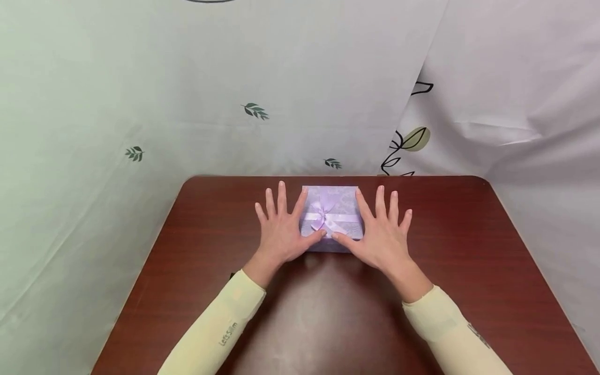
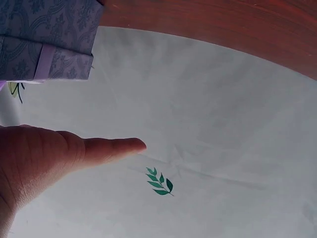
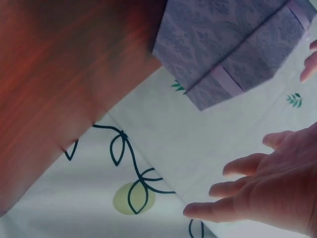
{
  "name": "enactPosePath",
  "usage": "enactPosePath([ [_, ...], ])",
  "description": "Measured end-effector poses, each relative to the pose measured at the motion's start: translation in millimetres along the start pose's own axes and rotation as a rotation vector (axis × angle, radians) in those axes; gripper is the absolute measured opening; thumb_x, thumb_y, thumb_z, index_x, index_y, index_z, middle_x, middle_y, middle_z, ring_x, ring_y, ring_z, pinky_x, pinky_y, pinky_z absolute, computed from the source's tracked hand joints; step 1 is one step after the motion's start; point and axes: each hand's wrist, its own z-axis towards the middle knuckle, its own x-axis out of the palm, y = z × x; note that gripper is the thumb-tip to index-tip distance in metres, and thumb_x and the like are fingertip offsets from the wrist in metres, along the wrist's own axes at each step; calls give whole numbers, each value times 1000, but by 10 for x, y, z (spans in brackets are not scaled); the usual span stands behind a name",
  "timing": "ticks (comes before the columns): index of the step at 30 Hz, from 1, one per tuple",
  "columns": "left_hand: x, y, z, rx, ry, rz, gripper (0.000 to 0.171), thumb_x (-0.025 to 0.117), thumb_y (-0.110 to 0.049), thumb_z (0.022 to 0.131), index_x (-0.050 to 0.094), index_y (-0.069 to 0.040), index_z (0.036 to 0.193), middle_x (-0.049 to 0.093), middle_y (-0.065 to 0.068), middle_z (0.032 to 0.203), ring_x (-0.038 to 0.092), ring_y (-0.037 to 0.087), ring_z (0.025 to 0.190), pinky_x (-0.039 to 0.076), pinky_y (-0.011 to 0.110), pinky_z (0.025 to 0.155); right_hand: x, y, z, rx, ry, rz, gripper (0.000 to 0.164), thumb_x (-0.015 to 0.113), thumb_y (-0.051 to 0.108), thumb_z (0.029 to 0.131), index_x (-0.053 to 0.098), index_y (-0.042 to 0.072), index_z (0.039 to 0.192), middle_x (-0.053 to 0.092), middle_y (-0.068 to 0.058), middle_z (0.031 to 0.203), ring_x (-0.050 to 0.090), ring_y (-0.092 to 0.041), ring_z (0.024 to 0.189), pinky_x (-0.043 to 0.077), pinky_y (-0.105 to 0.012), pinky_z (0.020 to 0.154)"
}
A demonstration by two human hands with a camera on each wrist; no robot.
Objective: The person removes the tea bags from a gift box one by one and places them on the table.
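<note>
A lavender gift box [image 1: 346,202] with a damask pattern stands closed near the far edge of the table. A pale purple ribbon bow [image 1: 322,216] is tied across its lid. My left hand [image 1: 281,235] is at the box's left side with fingers spread wide. On the other side, my right hand [image 1: 385,238] mirrors it, fingers fanned out. Both thumbs point inward over the box's front edge in the head view. The wrist views show a gap between the box [image 2: 64,25] and the left hand [image 2: 44,153], and likewise beside the right hand [image 3: 267,178].
The dark reddish-brown table [image 1: 197,250] has rounded far corners. Behind it hangs a whitish cloth [image 1: 187,104] printed with leaves, folded at the right. Pale sleeves [image 1: 220,325] cover both forearms. Something small and black [image 1: 232,275] shows beside the left sleeve.
</note>
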Motion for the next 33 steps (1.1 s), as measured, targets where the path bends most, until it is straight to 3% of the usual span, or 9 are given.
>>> enactPosePath([
  [8,86,42,-24,11,41,12,106,49,-88,75,18,-34,161,-9,15,166,-14,44,147,1,73,106,99,-70,7,-8,35,10,115,49,91,72,16,28,162,-2,-17,166,-17,-40,147,-3,-75,104],
  [15,213,40,-22,41,90,-13,108,48,-89,75,16,-33,162,6,17,166,-5,48,147,0,73,106,203,-161,18,-20,91,8,114,51,90,73,13,29,162,5,-19,165,-16,-41,147,-6,-75,104],
  [20,279,63,-22,23,122,8,111,48,-90,73,16,-32,162,14,16,165,0,49,146,-1,71,107,281,-173,30,-35,142,10,111,52,87,75,14,29,162,11,-19,165,-12,-44,147,-5,-75,103],
  [26,301,78,0,59,107,13,111,47,-90,74,24,-26,161,24,8,163,5,48,146,-1,70,108,328,-159,48,-66,144,37,105,62,76,79,21,25,162,16,-20,163,-3,-48,147,-1,-76,103],
  [33,299,65,7,76,77,-5,105,54,-86,74,33,-26,159,29,8,162,9,48,145,1,70,108,379,-150,58,-102,100,77,101,68,69,79,27,22,160,20,-21,162,4,-47,147,6,-75,104],
])
